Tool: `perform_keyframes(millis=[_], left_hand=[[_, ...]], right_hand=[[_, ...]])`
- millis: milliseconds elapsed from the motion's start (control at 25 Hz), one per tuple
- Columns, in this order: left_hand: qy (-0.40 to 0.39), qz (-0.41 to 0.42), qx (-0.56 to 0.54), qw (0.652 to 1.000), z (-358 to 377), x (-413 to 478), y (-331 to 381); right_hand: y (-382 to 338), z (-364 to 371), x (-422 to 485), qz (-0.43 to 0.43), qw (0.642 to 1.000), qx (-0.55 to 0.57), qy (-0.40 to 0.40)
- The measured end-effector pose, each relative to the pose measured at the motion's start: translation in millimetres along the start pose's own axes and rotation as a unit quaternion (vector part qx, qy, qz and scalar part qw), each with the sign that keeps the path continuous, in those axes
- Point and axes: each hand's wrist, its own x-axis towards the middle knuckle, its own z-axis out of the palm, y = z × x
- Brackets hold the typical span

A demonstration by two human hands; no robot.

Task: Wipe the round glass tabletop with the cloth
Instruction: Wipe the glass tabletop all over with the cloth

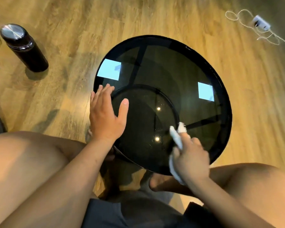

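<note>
L hand (105,116) lies flat, fingers straight, on round glass tabletop (171,66) by its left edge. R hand (192,159) grips white cloth (176,139) nr near-right rim. Black bottle (23,46) stands on wood floor (155,17), well apart to left.

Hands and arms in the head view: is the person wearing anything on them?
No. The left hand and right hand are ungloved, with no rings showing. Both forearms are bare: no sleeves, watch or bracelet in view.
</note>
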Motion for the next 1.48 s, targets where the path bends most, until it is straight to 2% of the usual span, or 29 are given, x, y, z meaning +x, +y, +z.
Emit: perform_keyframes(millis=[120, 240, 320, 400, 480, 560, 640, 720, 840, 960, 1120, 1200, 1280, 1320, 1360, 1480], left_hand=[[0.006, -0.012, -0.037, 0.999, -3.1, -0.2, 2.8], [0.029, -0.064, -0.126, 0.989, -11.0, 10.0, 2.9], [0.006, -0.012, -0.061, 0.998, -10.2, 11.5, 2.8], [-0.017, 0.037, 0.004, 0.999, -5.2, 8.6, 2.7], [-0.013, 0.023, 0.013, 1.000, -2.4, 9.1, 1.6], [-0.005, 0.024, 0.017, 1.000, -1.4, 9.5, -0.7], [-0.001, 0.027, 0.014, 1.000, -0.6, 11.3, -1.6], [0.002, 0.020, 0.010, 1.000, 0.1, 9.4, -0.5], [0.009, 0.016, -0.017, 1.000, -0.9, 9.6, -0.7], [0.019, 0.011, -0.035, 0.999, -0.2, 9.1, -3.4], [0.030, -0.003, -0.079, 0.996, -4.7, 9.6, -1.4], [0.035, -0.054, -0.124, 0.990, -5.7, 11.7, 0.2], [0.013, -0.069, -0.100, 0.993, -4.4, 10.3, -0.8], [0.009, -0.061, -0.086, 0.994, -3.5, 10.4, -1.9], [0.010, -0.052, -0.077, 0.996, -3.0, 10.6, -2.0], [0.016, -0.035, -0.077, 0.996, -1.2, 10.9, -4.3]], right_hand=[[-98.7, 8.9, -5.0, -0.123, 0.988, 0.087, -0.013], [-151.2, 8.9, 11.2, -0.159, 0.973, 0.165, -0.036], [-120.6, 3.3, 2.5, -0.225, 0.962, 0.152, -0.032], [-46.6, 0.7, -15.8, -0.267, 0.958, 0.106, -0.022], [38.6, -5.6, -14.2, -0.238, 0.970, 0.036, -0.021], [105.9, -14.8, 26.6, -0.129, 0.990, -0.042, -0.029], [144.3, -25.9, 85.0, 0.006, 0.999, -0.054, -0.008], [146.5, -24.2, 113.7, 0.080, 0.996, -0.040, 0.013], [105.4, -8.2, 69.9, 0.054, 0.998, -0.003, 0.038], [23.6, -1.0, 19.2, 0.004, 0.998, 0.039, 0.056], [-131.3, 11.3, 27.2, -0.168, 0.978, 0.122, 0.033], [-148.4, 7.5, 33.1, -0.229, 0.961, 0.153, 0.019], [-95.5, 7.0, 31.7, -0.272, 0.951, 0.146, 0.029], [-50.1, 5.1, 37.2, -0.252, 0.958, 0.129, 0.047], [-4.1, 0.0, 48.0, -0.201, 0.971, 0.110, 0.062], [111.4, -20.5, 106.2, 0.006, 0.998, 0.034, 0.045]])
